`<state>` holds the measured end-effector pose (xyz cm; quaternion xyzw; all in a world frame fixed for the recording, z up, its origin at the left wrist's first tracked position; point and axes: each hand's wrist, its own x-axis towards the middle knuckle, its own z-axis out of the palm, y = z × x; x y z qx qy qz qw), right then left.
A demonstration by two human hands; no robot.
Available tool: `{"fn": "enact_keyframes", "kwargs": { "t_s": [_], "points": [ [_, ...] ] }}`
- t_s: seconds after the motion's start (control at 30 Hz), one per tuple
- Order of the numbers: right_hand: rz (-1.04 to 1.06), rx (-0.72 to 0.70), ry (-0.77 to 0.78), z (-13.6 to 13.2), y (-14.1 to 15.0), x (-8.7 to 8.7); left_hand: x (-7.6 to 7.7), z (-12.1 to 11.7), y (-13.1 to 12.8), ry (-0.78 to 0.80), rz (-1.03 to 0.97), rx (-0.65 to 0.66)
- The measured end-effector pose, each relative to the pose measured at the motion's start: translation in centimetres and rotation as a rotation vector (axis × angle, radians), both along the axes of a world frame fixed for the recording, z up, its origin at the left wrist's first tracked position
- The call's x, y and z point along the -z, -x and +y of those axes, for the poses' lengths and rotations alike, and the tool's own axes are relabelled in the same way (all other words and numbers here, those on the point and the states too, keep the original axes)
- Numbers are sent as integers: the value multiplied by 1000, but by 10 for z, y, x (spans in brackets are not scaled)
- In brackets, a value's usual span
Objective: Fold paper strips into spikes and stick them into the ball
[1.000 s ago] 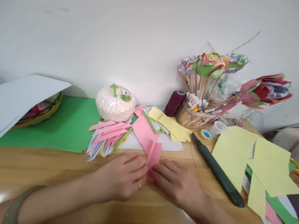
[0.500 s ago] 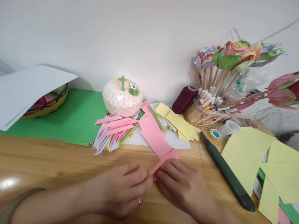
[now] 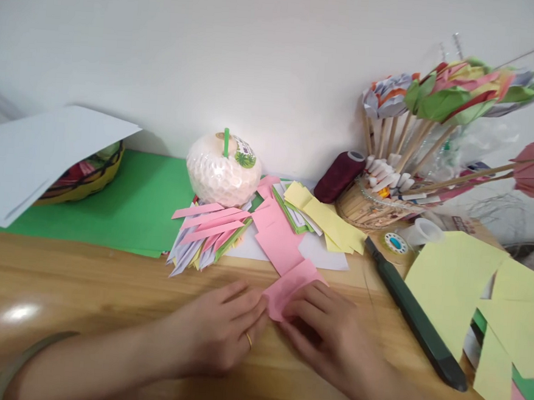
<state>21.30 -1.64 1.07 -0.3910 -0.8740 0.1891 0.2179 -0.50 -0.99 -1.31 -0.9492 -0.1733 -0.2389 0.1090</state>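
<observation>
A small pink paper piece [image 3: 289, 287] lies opened out between my hands, showing a wider face with faint creases. Its left end is pinched by my left hand [image 3: 227, 325], which wears a ring and has its fingers closed. At the lower right edge my right hand [image 3: 337, 333] holds the same paper with curled fingers. Just beyond it, more pink paper pieces [image 3: 279, 240] overlap on a white sheet [image 3: 325, 253]. To their left lies a pile of folded paper strips [image 3: 209, 235] in pink, lilac, yellow and green.
Behind the strips stands a wrapped white coconut [image 3: 223, 169]. Yellow strips [image 3: 325, 219], a maroon thread spool [image 3: 339, 176] and a pot [image 3: 362, 203] of paper flowers are farther right. A dark green cutter-like tool [image 3: 417, 314] lies beside yellow sheets [image 3: 453, 280]. Green paper [image 3: 142, 209] covers the back left.
The pink paper between my hands was a narrow folded strip and now shows a wider, unfolded face. My fingers have shifted slightly along its edges. The view has moved a little.
</observation>
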Motion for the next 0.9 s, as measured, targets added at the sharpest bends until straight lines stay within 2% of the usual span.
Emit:
{"fn": "enact_keyframes", "kwargs": {
  "t_s": [0.37, 0.57, 0.9],
  "points": [
    [33, 140, 84, -1, 6, 11, -2, -2, -2, 169, -38, 1],
    [29, 154, 83, -2, 8, 11, -6, 1, -4, 204, -5, -24],
    [8, 166, 87, -1, 10, 10, -1, -3, -6, 245, 104, -60]
  ]
}}
